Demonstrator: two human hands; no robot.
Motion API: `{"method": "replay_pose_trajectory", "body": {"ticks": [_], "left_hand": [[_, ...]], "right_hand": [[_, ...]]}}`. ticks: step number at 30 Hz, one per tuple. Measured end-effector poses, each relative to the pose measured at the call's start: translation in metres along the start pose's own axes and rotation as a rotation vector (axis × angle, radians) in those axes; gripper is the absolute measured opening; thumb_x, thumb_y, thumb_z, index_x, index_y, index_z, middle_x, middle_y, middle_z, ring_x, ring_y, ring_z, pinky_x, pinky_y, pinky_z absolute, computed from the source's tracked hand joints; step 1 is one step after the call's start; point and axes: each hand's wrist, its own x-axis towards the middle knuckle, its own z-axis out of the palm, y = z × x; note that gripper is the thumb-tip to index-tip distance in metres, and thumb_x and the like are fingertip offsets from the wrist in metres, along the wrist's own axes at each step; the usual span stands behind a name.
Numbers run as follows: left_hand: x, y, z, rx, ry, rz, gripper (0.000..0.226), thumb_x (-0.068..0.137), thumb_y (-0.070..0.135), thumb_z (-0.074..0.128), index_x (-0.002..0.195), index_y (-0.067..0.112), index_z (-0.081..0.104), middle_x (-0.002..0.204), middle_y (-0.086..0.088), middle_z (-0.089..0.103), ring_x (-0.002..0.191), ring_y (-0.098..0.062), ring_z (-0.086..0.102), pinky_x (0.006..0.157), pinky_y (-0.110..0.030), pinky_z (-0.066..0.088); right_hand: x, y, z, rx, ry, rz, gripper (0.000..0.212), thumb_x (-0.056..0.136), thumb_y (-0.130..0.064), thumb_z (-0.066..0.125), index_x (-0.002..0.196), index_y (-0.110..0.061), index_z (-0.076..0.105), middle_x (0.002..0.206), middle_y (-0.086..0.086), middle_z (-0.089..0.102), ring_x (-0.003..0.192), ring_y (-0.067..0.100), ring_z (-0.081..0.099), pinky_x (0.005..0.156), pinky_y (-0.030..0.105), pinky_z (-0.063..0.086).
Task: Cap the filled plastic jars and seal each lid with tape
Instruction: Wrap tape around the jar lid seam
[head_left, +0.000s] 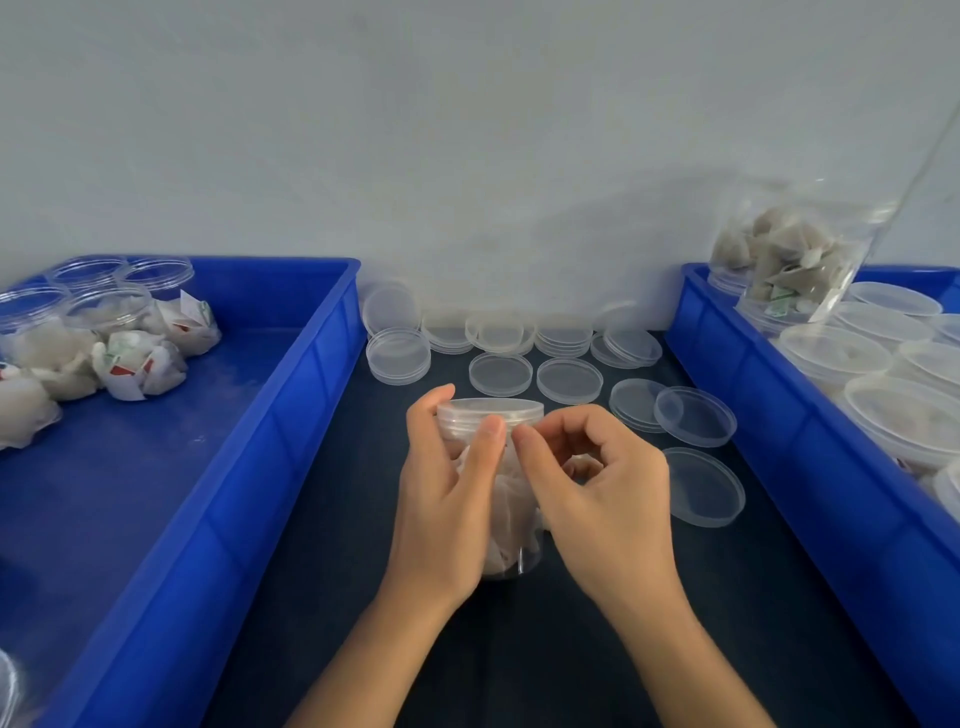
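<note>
Table (322, 597): dark top, carries all items
Left blue bin (270, 415): holds filled open jars (111, 317) at its far end
Right blue bin (769, 415): capped jars (831, 353) packed inside
Loose lids (501, 374): clear, spread between the bins, some stacked
Filled jar (511, 499): upright at table centre, lid (491, 410) on top
Left hand (441, 493): curled round the jar's side, thumb at the lid rim
Right hand (597, 488): fingers bent, forefinger and thumb pinched at the lid rim; whether they hold tape cannot be told

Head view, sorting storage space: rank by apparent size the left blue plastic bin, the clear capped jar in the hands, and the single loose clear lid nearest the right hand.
1. Left blue plastic bin, largest.
2. Clear capped jar.
3. Loose clear lid. It lies flat, so this is less sure.
</note>
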Motion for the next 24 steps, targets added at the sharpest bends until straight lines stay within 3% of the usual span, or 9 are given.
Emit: {"method": "replay_pose_trajectory", "body": {"ticks": [8, 14, 21, 24], "left_hand": [[0.0009, -0.0010, 0.0002, 0.003, -0.001, 0.012, 0.062, 0.096, 0.057, 0.056, 0.150, 0.031, 0.040, 0.118, 0.024, 0.069, 0.110, -0.003, 0.071, 0.085, -0.016, 0.055], [0.0002, -0.0008, 0.0004, 0.006, 0.002, 0.030, 0.074, 0.088, 0.069, 0.054, 0.150, 0.032, 0.039, 0.120, 0.025, 0.068, 0.112, -0.003, 0.070, 0.087, -0.015, 0.055], [-0.0022, -0.0016, 0.0006, 0.094, 0.022, 0.045, 0.076, 0.087, 0.074, 0.055, 0.152, 0.038, 0.036, 0.125, 0.015, 0.068, 0.117, -0.005, 0.068, 0.097, -0.035, 0.058], [-0.0032, -0.0006, 0.0006, 0.151, 0.023, 0.070, 0.075, 0.088, 0.075, 0.054, 0.151, 0.039, 0.035, 0.126, 0.017, 0.067, 0.116, -0.003, 0.068, 0.096, -0.035, 0.058]], "right_hand": [[0.0040, 0.0024, -0.0041, -0.010, 0.006, 0.058, 0.016, 0.092, -0.020, 0.077, 0.077, -0.026, 0.075, 0.072, -0.009, 0.073, 0.068, 0.010, 0.069, 0.062, 0.018, 0.052], [0.0034, 0.0017, -0.0054, -0.063, -0.021, 0.017, 0.011, 0.092, -0.025, 0.073, 0.081, -0.030, 0.074, 0.076, -0.012, 0.073, 0.072, 0.012, 0.070, 0.063, 0.022, 0.055], [0.0018, -0.0004, -0.0059, -0.084, -0.008, 0.016, 0.013, 0.089, -0.020, 0.076, 0.081, -0.030, 0.074, 0.075, -0.013, 0.073, 0.074, 0.011, 0.071, 0.065, 0.021, 0.056], [0.0024, -0.0006, -0.0072, -0.083, -0.033, 0.033, 0.014, 0.088, -0.018, 0.073, 0.079, -0.028, 0.073, 0.074, -0.010, 0.073, 0.072, 0.010, 0.069, 0.066, 0.022, 0.055]]}}
